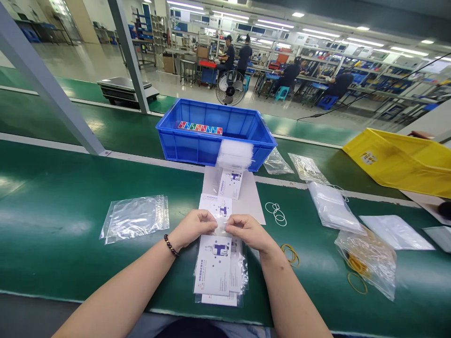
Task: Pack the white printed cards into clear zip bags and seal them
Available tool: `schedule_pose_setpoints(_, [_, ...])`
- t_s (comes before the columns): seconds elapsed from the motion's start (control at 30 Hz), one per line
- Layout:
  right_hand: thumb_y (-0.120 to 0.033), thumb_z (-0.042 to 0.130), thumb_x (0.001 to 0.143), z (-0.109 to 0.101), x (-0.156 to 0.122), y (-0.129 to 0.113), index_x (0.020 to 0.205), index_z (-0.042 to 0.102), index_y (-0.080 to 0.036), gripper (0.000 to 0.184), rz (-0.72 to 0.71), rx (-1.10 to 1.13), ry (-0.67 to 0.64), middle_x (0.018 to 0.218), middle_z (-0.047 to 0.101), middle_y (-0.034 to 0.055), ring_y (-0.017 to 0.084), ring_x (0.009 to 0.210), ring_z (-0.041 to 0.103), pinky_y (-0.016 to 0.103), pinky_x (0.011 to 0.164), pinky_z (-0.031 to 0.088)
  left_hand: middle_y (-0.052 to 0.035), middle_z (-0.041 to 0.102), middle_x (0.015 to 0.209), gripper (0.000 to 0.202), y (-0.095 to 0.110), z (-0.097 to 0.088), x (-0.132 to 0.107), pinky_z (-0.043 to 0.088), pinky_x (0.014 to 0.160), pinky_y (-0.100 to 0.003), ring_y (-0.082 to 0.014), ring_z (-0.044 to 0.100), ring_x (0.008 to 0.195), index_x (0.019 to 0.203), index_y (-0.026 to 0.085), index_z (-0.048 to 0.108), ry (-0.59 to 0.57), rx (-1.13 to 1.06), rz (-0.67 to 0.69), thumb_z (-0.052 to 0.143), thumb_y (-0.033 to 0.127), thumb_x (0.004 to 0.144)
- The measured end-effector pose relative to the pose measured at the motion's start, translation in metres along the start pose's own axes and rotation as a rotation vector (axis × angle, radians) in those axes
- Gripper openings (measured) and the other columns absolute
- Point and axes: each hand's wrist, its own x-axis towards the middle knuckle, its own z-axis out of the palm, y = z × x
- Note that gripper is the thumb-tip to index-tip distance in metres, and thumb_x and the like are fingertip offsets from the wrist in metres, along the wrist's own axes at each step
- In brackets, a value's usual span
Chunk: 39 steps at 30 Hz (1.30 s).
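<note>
My left hand (199,226) and my right hand (248,230) face each other, thumbs and fingers pinched on a small clear plastic bag (221,227) stretched between them. Beneath it lies a stack of printed leaflets (213,270), some in clear bags, with a white and blue picture on them. Just beyond my fingers is another leaflet (215,203). A further leaflet (230,184) lies at the foot of a thick bundle of clear bags (235,155), which leans on the blue bin. To the left, flat zip bags (136,218) lie on the green belt.
A blue bin (214,148) with a coloured label strip stands ahead. White rings (276,214), yellow rubber bands (291,255) and several plastic packs (334,206) lie to the right, before a yellow bin (401,162). A grey post (52,80) rises at left. People sit farther back.
</note>
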Motion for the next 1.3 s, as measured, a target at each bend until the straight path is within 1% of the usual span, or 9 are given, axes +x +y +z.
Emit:
schedule_pose_setpoints(0.07, [-0.023, 0.059, 0.068, 0.000, 0.000, 0.000, 0.077, 0.058, -0.016, 0.011, -0.012, 0.023, 0.030, 0.061, 0.047, -0.0039, 0.009, 0.056, 0.043, 0.022, 0.055, 0.037, 0.0022, 0.053, 0.052, 0.017, 0.000, 0.000, 0.000, 0.041, 0.054, -0.022, -0.0080, 0.049, 0.051, 0.060, 0.011, 0.055, 0.016, 0.019, -0.002, 0.064, 0.025, 0.059])
schedule_pose_setpoints(0.2, [-0.020, 0.059, 0.067, 0.000, 0.000, -0.001, 0.091, 0.057, -0.017, 0.024, 0.004, 0.014, 0.063, 0.059, 0.042, -0.0063, 0.008, 0.052, 0.041, 0.023, 0.053, 0.037, 0.0021, 0.053, 0.052, 0.015, 0.001, 0.000, 0.000, 0.038, 0.053, -0.022, -0.0081, 0.048, 0.050, 0.061, 0.012, 0.056, 0.009, 0.059, 0.002, 0.062, 0.025, 0.060])
schedule_pose_setpoints(0.4, [-0.024, 0.058, 0.067, -0.002, 0.000, 0.003, 0.087, 0.061, -0.015, 0.022, 0.064, -0.036, 0.092, 0.064, 0.049, -0.0022, 0.010, 0.060, 0.047, 0.025, 0.058, 0.039, 0.0032, 0.050, 0.051, 0.018, 0.000, -0.004, 0.000, 0.034, 0.049, -0.021, -0.0077, 0.043, 0.048, 0.057, 0.013, 0.051, 0.016, 0.134, 0.053, 0.057, 0.028, 0.064])
schedule_pose_setpoints(0.63, [-0.025, 0.054, 0.069, 0.003, 0.003, 0.003, 0.060, 0.053, -0.015, 0.014, 0.041, -0.099, 0.140, 0.058, 0.049, -0.0022, 0.009, 0.054, 0.043, 0.022, 0.051, 0.035, 0.0045, 0.047, 0.052, 0.016, -0.003, -0.003, 0.001, 0.034, 0.052, -0.021, -0.0081, 0.043, 0.050, 0.059, 0.014, 0.051, 0.021, 0.213, 0.138, 0.055, 0.027, 0.066])
schedule_pose_setpoints(0.97, [-0.022, 0.049, 0.071, 0.014, 0.002, -0.006, 0.060, 0.052, -0.016, 0.013, -0.031, -0.261, 0.109, 0.062, 0.053, -0.0007, 0.011, 0.059, 0.046, 0.024, 0.057, 0.037, 0.0039, 0.049, 0.050, 0.011, 0.000, 0.003, 0.000, 0.035, 0.051, -0.020, -0.0084, 0.044, 0.049, 0.056, 0.014, 0.053, -0.017, 0.280, 0.124, 0.054, 0.021, 0.065])
schedule_pose_setpoints(1.07, [-0.023, 0.048, 0.071, 0.012, 0.002, -0.006, 0.060, 0.051, -0.016, 0.013, -0.033, -0.293, 0.102, 0.061, 0.053, -0.0005, 0.012, 0.059, 0.047, 0.024, 0.057, 0.037, 0.0004, 0.057, 0.059, 0.011, 0.002, 0.004, -0.001, 0.039, 0.056, -0.022, -0.0110, 0.050, 0.057, 0.061, 0.014, 0.057, -0.026, 0.351, 0.158, 0.054, 0.023, 0.067])
schedule_pose_setpoints(1.13, [-0.024, 0.048, 0.072, 0.009, 0.002, -0.005, 0.060, 0.052, -0.017, 0.014, -0.018, -0.326, 0.097, 0.061, 0.053, 0.0000, 0.013, 0.060, 0.048, 0.025, 0.058, 0.038, -0.0028, 0.063, 0.074, 0.013, 0.010, 0.001, -0.005, 0.041, 0.063, -0.023, -0.0143, 0.055, 0.069, 0.070, 0.015, 0.061, 0.014, 0.477, 0.224, 0.053, 0.026, 0.070])
schedule_pose_setpoints(1.2, [-0.025, 0.049, 0.071, 0.006, 0.003, -0.004, 0.063, 0.054, -0.017, 0.012, -0.035, -0.388, 0.144, 0.065, 0.054, 0.0009, 0.014, 0.063, 0.050, 0.027, 0.061, 0.039, -0.0043, 0.064, 0.083, 0.018, 0.021, -0.005, -0.012, 0.041, 0.068, -0.025, -0.0167, 0.055, 0.077, 0.077, 0.016, 0.061, 0.119, 0.660, 0.288, 0.047, 0.028, 0.075])
schedule_pose_setpoints(1.3, [-0.027, 0.052, 0.070, 0.003, 0.004, 0.001, 0.071, 0.057, -0.018, 0.010, -0.104, -0.487, 0.336, 0.074, 0.056, 0.0031, 0.017, 0.073, 0.052, 0.029, 0.066, 0.040, -0.0046, 0.063, 0.077, 0.026, 0.039, -0.025, -0.025, 0.038, 0.063, -0.026, -0.0177, 0.055, 0.072, 0.074, 0.017, 0.058, 0.277, 0.969, 0.245, 0.034, 0.026, 0.081])
